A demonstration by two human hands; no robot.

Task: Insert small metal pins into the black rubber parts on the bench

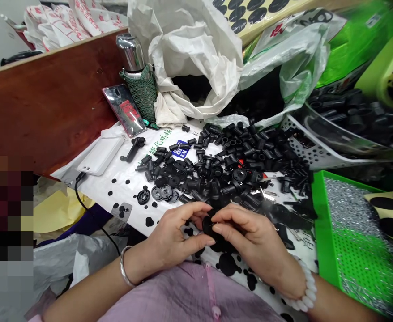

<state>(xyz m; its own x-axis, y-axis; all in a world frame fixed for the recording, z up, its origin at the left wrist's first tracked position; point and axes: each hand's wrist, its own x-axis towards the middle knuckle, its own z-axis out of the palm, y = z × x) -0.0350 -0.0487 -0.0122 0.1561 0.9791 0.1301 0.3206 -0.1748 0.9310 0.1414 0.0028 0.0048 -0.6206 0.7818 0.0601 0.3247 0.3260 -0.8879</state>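
Both hands meet at the near edge of the white work sheet (122,179). My left hand (174,237) and my right hand (250,239) pinch one small round black plastic part (209,225) between fingers and thumbs. Just beyond them lies a wide heap of black plastic parts (237,161): short tubes, caps and flat toothed discs (163,193). A silver bangle sits on my left wrist, a white bead bracelet on my right.
A green basket (320,223) of small silvery metal bits stands at right. A white perforated tray (317,152) holds more black parts. A bottle in green netting (138,74), phone (124,109), white power bank (100,155) and crumpled white bags (190,53) sit behind. A wooden board (42,103) walls the left.
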